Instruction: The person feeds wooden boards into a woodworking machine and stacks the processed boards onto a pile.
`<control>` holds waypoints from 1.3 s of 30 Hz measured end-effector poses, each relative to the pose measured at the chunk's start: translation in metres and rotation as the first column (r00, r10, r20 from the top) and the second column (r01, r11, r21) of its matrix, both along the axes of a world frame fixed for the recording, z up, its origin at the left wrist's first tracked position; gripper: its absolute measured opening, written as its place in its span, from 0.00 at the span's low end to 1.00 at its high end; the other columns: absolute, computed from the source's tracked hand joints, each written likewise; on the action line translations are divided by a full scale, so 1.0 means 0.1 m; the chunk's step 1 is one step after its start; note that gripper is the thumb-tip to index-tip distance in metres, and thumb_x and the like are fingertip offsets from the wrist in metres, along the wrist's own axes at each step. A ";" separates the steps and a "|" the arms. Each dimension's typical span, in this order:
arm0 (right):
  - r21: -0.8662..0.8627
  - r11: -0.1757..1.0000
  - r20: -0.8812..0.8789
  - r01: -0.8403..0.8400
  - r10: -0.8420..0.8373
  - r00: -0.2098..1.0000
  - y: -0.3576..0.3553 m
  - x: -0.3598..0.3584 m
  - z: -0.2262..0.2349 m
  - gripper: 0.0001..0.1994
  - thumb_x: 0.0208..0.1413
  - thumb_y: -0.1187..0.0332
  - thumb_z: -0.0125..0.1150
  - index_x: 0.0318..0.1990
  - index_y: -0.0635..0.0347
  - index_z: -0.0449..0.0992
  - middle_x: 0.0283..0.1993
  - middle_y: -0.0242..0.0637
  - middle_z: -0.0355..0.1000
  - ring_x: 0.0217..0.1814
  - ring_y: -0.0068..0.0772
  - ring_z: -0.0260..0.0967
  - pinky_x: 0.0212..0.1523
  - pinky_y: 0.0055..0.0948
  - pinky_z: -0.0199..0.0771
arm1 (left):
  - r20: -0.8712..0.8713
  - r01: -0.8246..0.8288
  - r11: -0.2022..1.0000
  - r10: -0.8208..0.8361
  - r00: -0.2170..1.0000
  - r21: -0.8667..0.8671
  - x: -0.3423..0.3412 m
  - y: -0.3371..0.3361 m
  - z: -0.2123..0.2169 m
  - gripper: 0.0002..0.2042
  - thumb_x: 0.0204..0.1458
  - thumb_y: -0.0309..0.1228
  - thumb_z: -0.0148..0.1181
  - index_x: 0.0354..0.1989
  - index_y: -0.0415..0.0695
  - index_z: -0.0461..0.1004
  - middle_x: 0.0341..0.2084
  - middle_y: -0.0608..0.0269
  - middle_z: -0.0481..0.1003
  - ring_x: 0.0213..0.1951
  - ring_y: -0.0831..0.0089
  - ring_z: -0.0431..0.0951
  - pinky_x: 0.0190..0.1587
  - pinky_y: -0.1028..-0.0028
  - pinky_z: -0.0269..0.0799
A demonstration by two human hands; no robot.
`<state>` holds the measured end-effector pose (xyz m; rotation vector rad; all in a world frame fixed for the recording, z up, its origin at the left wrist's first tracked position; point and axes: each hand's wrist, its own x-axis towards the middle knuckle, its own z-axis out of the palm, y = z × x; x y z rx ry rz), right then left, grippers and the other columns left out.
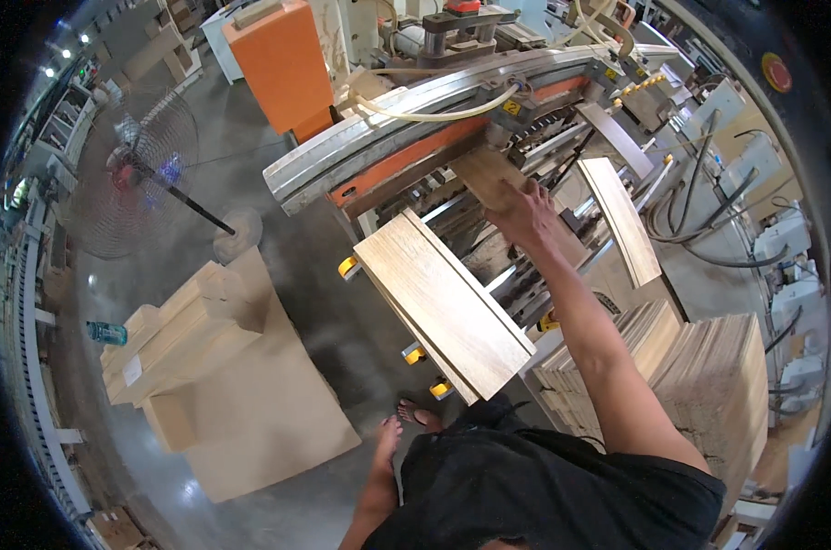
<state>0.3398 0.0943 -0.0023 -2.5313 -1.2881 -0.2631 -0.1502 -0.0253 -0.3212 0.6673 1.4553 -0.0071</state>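
My right hand (523, 215) reaches forward over the machine, its fingers curled on a brown wooden board (489, 174) that lies under the clamp beam. My left hand (390, 438) hangs low at my side, well away from the machine; its fingers look loose and nothing shows in them. Between my body and the machine, pale wooden panels (443, 307) lie overlapped on the support rails. Another long pale panel (621, 220) lies on the machine to the right of my right hand.
A tall stack of thin boards (672, 367) stands close on my right. Cut wooden pieces (195, 321) sit on a large brown sheet (269, 412) on the floor at left. Beyond are a pedestal fan (136, 170) and an orange machine housing (280, 69). Yellow rollers (413, 354) jut from the support.
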 end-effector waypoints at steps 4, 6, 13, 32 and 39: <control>-0.128 0.991 -0.109 0.037 -0.051 0.993 0.03 -0.07 0.19 0.33 0.43 0.46 0.63 0.59 0.42 0.68 0.59 0.52 0.58 0.63 0.54 0.54 0.60 0.46 0.59 | -0.015 -0.128 0.992 0.129 0.992 0.015 -0.10 -0.01 -0.11 0.18 0.55 0.39 0.56 0.50 0.43 0.69 0.33 0.64 0.75 0.31 0.75 0.74 0.27 0.76 0.66; -0.190 0.981 -0.153 0.046 -0.075 0.985 0.03 -0.10 0.26 0.33 0.47 0.44 0.60 0.62 0.42 0.65 0.63 0.56 0.55 0.66 0.57 0.52 0.63 0.47 0.58 | -0.038 -0.244 0.966 0.248 0.968 0.091 -0.10 0.02 -0.13 0.16 0.54 0.37 0.58 0.48 0.43 0.69 0.29 0.65 0.73 0.27 0.77 0.72 0.22 0.78 0.63; -0.150 0.989 -0.109 0.006 -0.023 0.994 0.01 -0.09 0.30 0.33 0.47 0.44 0.61 0.60 0.45 0.66 0.60 0.56 0.57 0.63 0.57 0.55 0.62 0.48 0.60 | -0.085 -0.169 0.983 0.175 0.981 0.077 -0.09 0.31 0.02 0.16 0.54 0.41 0.57 0.47 0.46 0.71 0.29 0.70 0.73 0.27 0.78 0.71 0.24 0.79 0.62; -0.026 0.998 -0.047 0.050 -0.051 0.998 -0.09 -0.06 0.14 0.34 0.39 0.47 0.66 0.57 0.45 0.68 0.60 0.52 0.59 0.63 0.54 0.56 0.62 0.50 0.53 | -0.043 -0.269 0.962 0.271 0.962 0.048 -0.45 -0.66 0.14 0.16 0.55 0.40 0.55 0.47 0.44 0.69 0.33 0.65 0.74 0.32 0.74 0.74 0.29 0.72 0.67; 0.186 0.981 0.010 -0.049 0.048 0.999 -0.51 -0.10 -0.12 0.33 0.41 0.48 0.64 0.58 0.45 0.68 0.66 0.53 0.54 0.67 0.52 0.52 0.64 0.56 0.47 | -0.188 -0.219 0.968 0.240 0.952 0.125 -0.72 -1.29 0.30 0.17 0.53 0.42 0.57 0.44 0.41 0.70 0.30 0.59 0.73 0.29 0.69 0.73 0.27 0.65 0.67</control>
